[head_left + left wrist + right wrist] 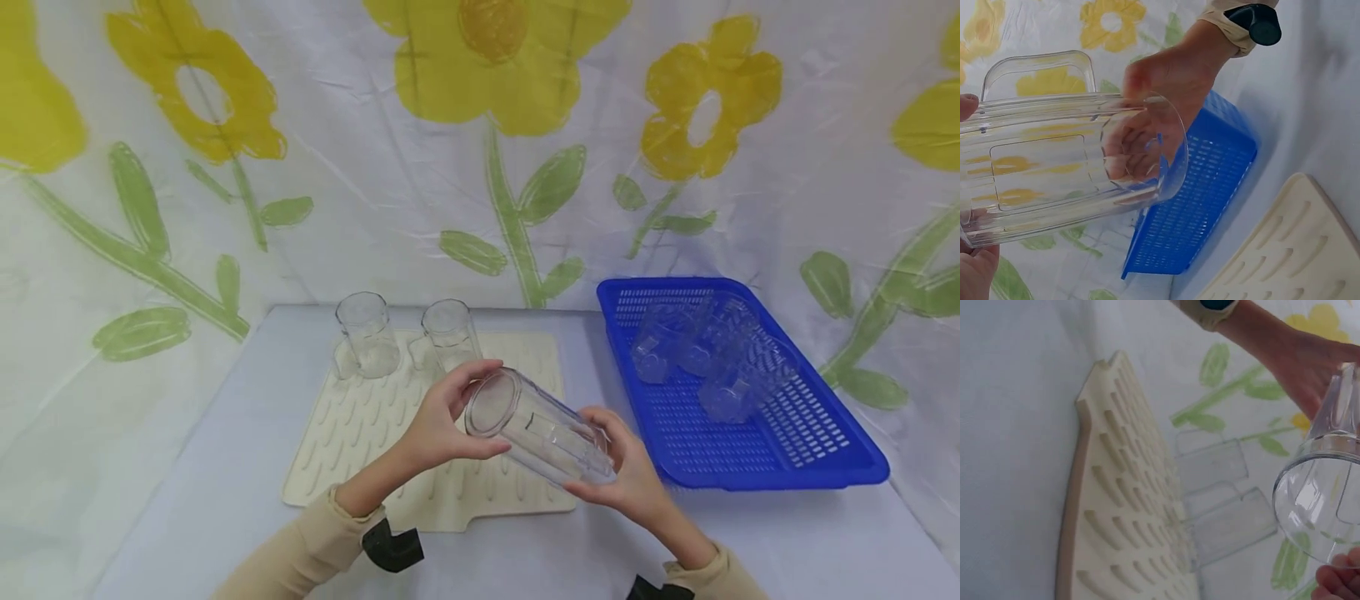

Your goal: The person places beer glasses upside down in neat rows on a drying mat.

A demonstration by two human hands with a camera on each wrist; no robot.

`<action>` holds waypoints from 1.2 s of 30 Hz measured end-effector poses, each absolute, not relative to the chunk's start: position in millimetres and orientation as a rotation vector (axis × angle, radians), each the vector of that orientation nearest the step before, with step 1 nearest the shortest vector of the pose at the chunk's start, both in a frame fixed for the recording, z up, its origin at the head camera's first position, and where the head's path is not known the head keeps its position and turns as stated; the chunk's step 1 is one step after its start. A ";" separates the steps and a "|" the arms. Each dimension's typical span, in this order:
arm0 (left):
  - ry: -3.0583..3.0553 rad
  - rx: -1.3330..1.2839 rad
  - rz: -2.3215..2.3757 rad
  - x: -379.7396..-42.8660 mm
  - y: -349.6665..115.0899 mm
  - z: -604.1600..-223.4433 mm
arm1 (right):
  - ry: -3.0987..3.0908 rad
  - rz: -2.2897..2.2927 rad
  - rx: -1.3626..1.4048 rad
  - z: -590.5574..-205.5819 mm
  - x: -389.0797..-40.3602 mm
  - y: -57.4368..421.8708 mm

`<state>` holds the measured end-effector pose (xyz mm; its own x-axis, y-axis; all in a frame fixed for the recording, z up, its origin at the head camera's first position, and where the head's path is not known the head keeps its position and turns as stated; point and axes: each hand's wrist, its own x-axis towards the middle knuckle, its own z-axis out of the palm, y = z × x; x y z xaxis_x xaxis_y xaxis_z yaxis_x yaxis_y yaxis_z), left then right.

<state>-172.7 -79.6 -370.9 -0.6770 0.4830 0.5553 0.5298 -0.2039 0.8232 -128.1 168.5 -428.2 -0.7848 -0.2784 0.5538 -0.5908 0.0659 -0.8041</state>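
White sheeting (337, 242), painted with yellow flowers (491, 29) and green stems (513, 225), hangs as a backdrop beyond both sets of fingers and meets the far edge of a pale worktop (232, 433). Under the left hand's fingers lies a cream drying mat (345, 450) with rows of raised ridges, its near edge stepped. Two glass mugs stand upright on that mat, just beyond the left fingers: a left-hand mug (367, 342) and a right-hand mug (450, 329), near each other, their handles to the left. To the right of the right fingers, and reaching farther back, sits a blue perforated plastic basket (750, 479) with several clear vessels (712, 350) grouped inside. Both arms come in from the near side in beige sleeves (315, 533), with black fittings (393, 546) at the wrists. The left hand (442, 421) grips one end of a clear glass mug (551, 433), fingers and thumb spread wide to either side of it; the right hand (626, 467) holds the opposite end, fingers curved around it. Between them the glass hangs slanted above the mat's right part, and the left wrist view shows its handle (1041, 56).
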 end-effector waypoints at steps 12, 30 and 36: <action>-1.988 -1.332 -1.974 -173.4 -59.9 -360.6 | -2.253 1.527 0.843 -418.5 -123.4 145.4; -1.962 -1.406 -1.933 -173.1 -49.5 -364.5 | -2.125 1.590 0.975 -423.2 -124.3 129.9; -2.003 -1.382 -1.924 -174.2 -50.4 -364.1 | -2.123 1.694 0.965 -427.9 -125.2 128.8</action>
